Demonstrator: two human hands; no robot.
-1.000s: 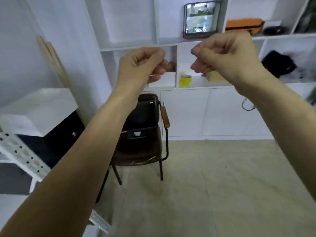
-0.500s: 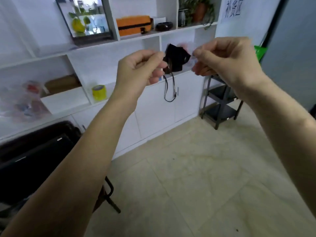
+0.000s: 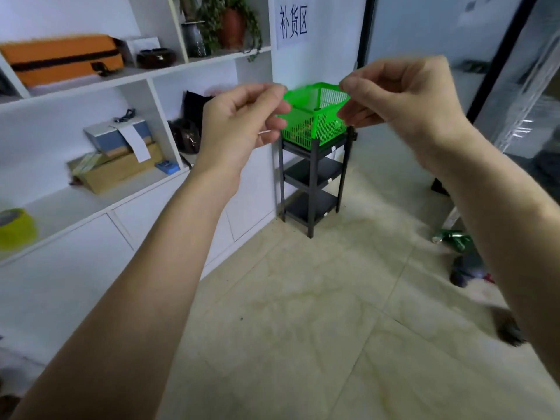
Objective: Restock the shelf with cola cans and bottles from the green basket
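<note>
The green basket [image 3: 313, 116] stands on the top tier of a black three-tier rack [image 3: 312, 183] at the foot of the white wall, beneath a paper sign [image 3: 293, 22]. It is partly hidden behind my raised hands. No cola cans or bottles can be made out through its mesh, though my fingers cover part of it, so its contents remain uncertain.

My left hand [image 3: 242, 125] and right hand [image 3: 406, 95] are held up at chest height, well short of the basket. Each grip is narrow, with fingers curled and thumb meeting fingertips. The left seems to pinch something thin and pale, perhaps a thread or strip; I cannot tell what it is, nor whether the right grips its other end.

To the left runs the white shelving [image 3: 121, 77] carrying an orange case [image 3: 60, 59], cardboard boxes [image 3: 118, 165] and a yellow tape roll [image 3: 15, 228].

Change: a second ago the view faced a brown chair, and half a second ago the rack was only at the frame's edge. Now the basket sits centred. I judge that the supply point is found and the approach comes next.
</note>
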